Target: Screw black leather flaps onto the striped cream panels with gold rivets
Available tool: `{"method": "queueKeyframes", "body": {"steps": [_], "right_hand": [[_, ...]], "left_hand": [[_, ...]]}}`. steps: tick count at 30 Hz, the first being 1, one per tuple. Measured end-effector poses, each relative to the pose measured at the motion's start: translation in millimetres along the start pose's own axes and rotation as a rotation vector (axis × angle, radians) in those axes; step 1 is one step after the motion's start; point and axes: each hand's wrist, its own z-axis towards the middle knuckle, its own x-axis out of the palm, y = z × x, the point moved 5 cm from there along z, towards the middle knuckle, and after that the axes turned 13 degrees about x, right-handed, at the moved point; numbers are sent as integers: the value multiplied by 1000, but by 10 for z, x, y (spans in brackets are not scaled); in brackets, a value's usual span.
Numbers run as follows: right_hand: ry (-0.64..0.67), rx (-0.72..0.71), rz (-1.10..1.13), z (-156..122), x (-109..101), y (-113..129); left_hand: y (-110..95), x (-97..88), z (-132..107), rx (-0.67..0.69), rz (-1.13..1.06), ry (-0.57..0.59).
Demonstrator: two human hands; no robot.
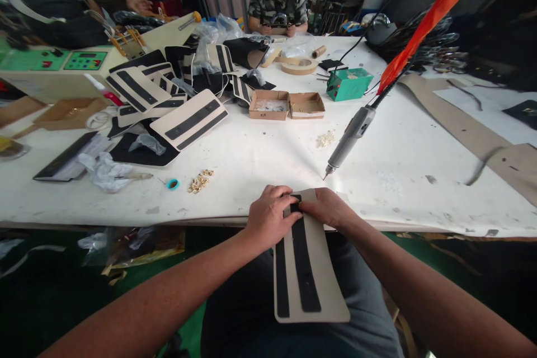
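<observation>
Beige panel (329, 285): flat cut piece with rounded corners, probably leather or faux leather, with two black strips running lengthwise, the wider one near the centre and a narrower one along its left edge.

Location: the upper end rests on the near edge of the white table (268, 151). The rest hangs off the edge and lies over the person's lap.

Grip: the left hand (271, 215) and right hand (327, 207) meet at the upper end, fingers curled down and pressed together, pinching the panel at the top of the centre strip. What the fingertips hold there is hidden.

Handling (judged): light and thin. It is semi-stiff and keeps its plane past the table edge, though it would likely flex if bent. The surface looks matte and not slippery. It is not fragile, but the pale face could mark or crease. Best held by the edges or short ends, clear of the strips.

Nearby:
- Hanging electric screwdriver (350, 137), tip just beyond the hands and apart from them.
- Small heap of brass fittings (199, 181), to the left.
- Pile of matching striped panels (188, 123), further left.
- Two open cardboard boxes (286, 105), mid-table.
- Green box (348, 84) and tape roll (298, 65), toward the far side.
- Another person in a camouflage shirt (277, 5), seated across the table.
</observation>
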Motion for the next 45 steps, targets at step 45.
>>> {"method": "queueKeyframes", "body": {"steps": [45], "right_hand": [[-705, -41, -167, 1267, -1846, -265]], "left_hand": [[238, 111, -110, 57, -15, -233]]}}
